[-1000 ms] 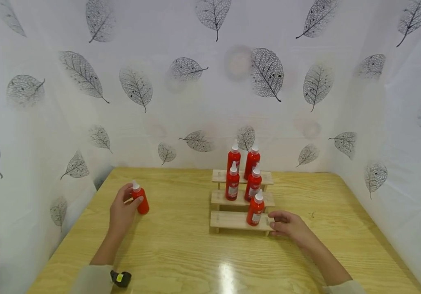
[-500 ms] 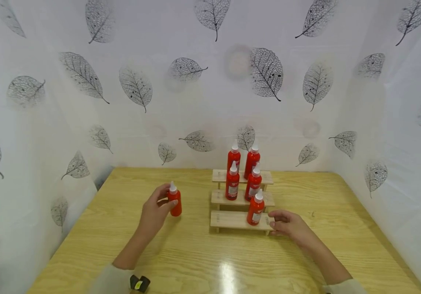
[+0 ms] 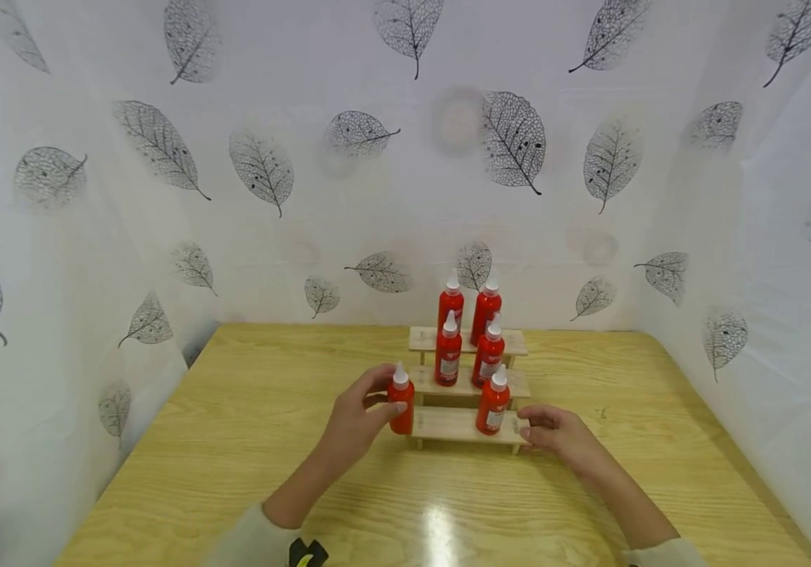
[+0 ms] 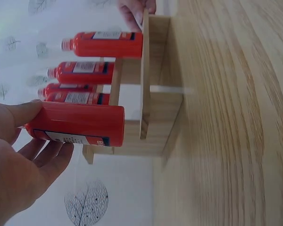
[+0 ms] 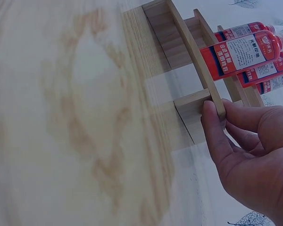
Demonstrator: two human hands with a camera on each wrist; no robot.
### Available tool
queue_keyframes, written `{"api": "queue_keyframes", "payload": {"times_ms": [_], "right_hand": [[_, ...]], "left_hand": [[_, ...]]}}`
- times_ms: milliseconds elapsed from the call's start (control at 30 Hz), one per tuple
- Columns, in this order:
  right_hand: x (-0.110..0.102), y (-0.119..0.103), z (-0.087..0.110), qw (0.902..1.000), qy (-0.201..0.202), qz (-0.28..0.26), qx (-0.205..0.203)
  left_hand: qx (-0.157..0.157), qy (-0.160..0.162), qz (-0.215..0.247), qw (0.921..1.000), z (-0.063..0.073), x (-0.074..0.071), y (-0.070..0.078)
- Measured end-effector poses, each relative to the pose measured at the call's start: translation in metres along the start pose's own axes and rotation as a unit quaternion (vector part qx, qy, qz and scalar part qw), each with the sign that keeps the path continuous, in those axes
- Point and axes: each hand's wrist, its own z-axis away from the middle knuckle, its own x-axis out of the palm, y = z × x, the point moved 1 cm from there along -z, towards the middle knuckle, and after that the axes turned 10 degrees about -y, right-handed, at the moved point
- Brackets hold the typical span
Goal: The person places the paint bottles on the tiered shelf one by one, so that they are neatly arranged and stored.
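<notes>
My left hand (image 3: 358,417) grips a red bottle (image 3: 401,405) with a white nozzle cap, thumb on one side and fingers on the other. The bottle is upright, overlapping the left end of the lowest step in the head view; the left wrist view shows its base above the step's level. A three-step wooden rack (image 3: 441,424) stands to its right. My right hand (image 3: 557,435) pinches the right end of the lowest step, thumb and finger on opposite faces of the board (image 5: 217,101). One red bottle (image 3: 494,405) stands at the right of that step.
Two red bottles stand on the middle step, including a left one (image 3: 448,354), and two on the top step, including a right one (image 3: 486,311). A leaf-patterned white curtain (image 3: 405,205) encloses the back and sides of the wooden table (image 3: 271,378).
My left hand has carried the red bottle rightward from the left side of the table to the rack's lowest step. The right hand and the other bottles have stayed in place.
</notes>
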Motion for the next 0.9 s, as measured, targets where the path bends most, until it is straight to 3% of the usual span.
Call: {"api": "queue_keyframes", "payload": {"times_ms": [533, 900], "right_hand": [[-0.001, 0.003, 0.001, 0.9998, -0.007, -0.012, -0.014], [0.0, 0.001, 0.0, 0.9996, -0.014, -0.018, -0.018]], "left_hand": [[0.003, -0.055, 0.008, 0.9985, -0.029, 0.044, -0.004], [-0.01, -0.066, 0.007, 0.9977, -0.037, 0.056, -0.002]]}}
